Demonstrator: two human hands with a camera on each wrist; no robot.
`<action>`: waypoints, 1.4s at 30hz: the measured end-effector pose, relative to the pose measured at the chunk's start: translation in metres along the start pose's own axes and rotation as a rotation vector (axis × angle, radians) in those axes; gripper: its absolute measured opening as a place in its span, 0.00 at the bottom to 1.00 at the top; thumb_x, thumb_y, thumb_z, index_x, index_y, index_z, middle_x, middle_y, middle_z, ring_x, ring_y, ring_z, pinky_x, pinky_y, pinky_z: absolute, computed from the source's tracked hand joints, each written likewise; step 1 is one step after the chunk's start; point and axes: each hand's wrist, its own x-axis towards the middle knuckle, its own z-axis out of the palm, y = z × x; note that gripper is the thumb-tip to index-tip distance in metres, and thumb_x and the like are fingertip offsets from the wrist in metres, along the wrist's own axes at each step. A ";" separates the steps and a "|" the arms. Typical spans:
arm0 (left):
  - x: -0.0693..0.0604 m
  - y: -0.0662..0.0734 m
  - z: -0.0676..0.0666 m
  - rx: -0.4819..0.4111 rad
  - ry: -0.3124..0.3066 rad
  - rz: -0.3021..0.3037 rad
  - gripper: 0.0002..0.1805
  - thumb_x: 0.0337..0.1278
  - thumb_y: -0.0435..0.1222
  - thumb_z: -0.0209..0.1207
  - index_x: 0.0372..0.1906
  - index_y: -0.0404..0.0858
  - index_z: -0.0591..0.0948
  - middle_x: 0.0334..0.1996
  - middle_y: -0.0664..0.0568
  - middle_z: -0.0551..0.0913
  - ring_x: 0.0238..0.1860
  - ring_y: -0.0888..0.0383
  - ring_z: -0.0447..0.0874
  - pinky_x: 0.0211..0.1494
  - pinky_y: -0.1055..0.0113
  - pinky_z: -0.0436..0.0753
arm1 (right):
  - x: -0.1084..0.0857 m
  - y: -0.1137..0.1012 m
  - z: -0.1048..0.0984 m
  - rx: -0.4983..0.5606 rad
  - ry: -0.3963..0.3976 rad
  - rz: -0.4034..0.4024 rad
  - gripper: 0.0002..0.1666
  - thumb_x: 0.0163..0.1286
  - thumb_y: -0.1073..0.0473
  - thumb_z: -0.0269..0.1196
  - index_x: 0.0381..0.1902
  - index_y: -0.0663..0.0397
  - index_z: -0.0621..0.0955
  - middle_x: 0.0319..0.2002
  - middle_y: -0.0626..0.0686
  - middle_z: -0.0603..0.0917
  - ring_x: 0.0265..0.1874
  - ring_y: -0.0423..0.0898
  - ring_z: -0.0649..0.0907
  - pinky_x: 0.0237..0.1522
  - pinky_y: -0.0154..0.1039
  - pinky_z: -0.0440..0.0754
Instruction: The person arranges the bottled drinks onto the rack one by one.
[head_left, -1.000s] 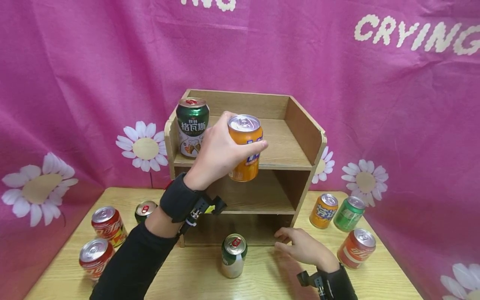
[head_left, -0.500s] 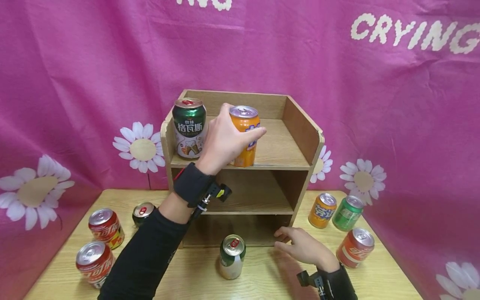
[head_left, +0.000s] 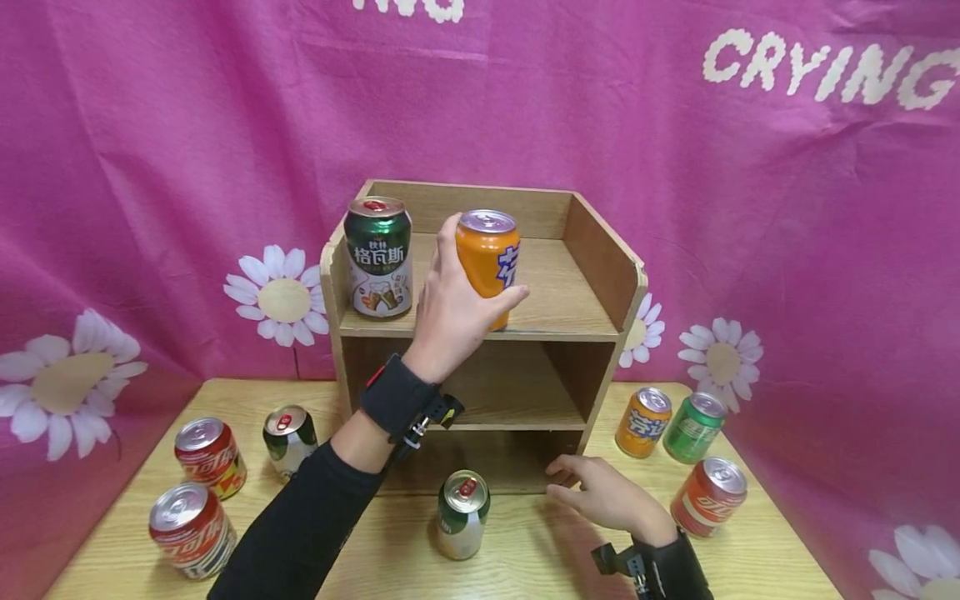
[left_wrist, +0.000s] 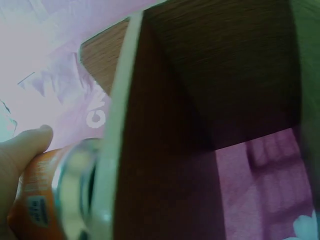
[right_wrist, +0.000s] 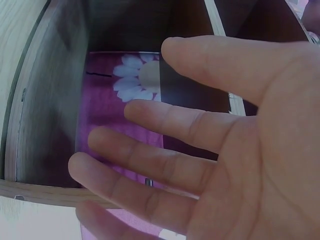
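Note:
My left hand point(head_left: 459, 312) grips an orange soda can point(head_left: 483, 250) at the front of the top shelf point(head_left: 558, 308). In the left wrist view the thumb lies along the orange can point(left_wrist: 42, 192), whose bottom is by the shelf's edge; whether it touches the board I cannot tell. Left of that hand a green and white can point(head_left: 379, 258) stands on the same shelf. Low by the unit's right front corner is my right hand point(head_left: 603, 492), holding nothing. In the right wrist view the right hand point(right_wrist: 220, 145) shows its fingers extended and spread.
On the table point(head_left: 375, 558) a green and white can point(head_left: 462, 517) stands in front of the unit. To the left are two red cans point(head_left: 210, 457) and another green-topped can point(head_left: 290, 442). At right stand an orange can point(head_left: 643, 422), a green can point(head_left: 695, 427) and a red can point(head_left: 708, 497).
My left hand has moved the orange can up and back, from in front of the shelf to its front edge, and the can has turned slightly. My right hand has stayed put.

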 end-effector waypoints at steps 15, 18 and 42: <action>0.005 -0.007 0.015 0.010 0.037 -0.002 0.55 0.39 0.51 0.72 0.70 0.51 0.49 0.55 0.45 0.71 0.47 0.50 0.77 0.43 0.56 0.77 | -0.002 0.001 0.001 -0.012 -0.001 -0.001 0.19 0.68 0.48 0.60 0.45 0.58 0.79 0.36 0.47 0.83 0.36 0.45 0.82 0.40 0.45 0.79; 0.006 -0.009 0.017 0.022 0.043 -0.011 0.57 0.39 0.53 0.72 0.71 0.51 0.48 0.56 0.45 0.70 0.50 0.50 0.76 0.45 0.56 0.77 | -0.002 0.001 0.001 -0.013 -0.004 0.006 0.18 0.68 0.48 0.59 0.45 0.56 0.79 0.36 0.47 0.83 0.37 0.45 0.82 0.40 0.42 0.79; 0.003 -0.014 0.007 -0.009 -0.042 -0.078 0.55 0.40 0.46 0.72 0.71 0.43 0.50 0.52 0.45 0.76 0.47 0.50 0.78 0.47 0.56 0.76 | -0.004 0.001 -0.001 -0.002 0.009 0.009 0.16 0.68 0.49 0.60 0.44 0.56 0.79 0.35 0.46 0.83 0.36 0.44 0.82 0.40 0.44 0.80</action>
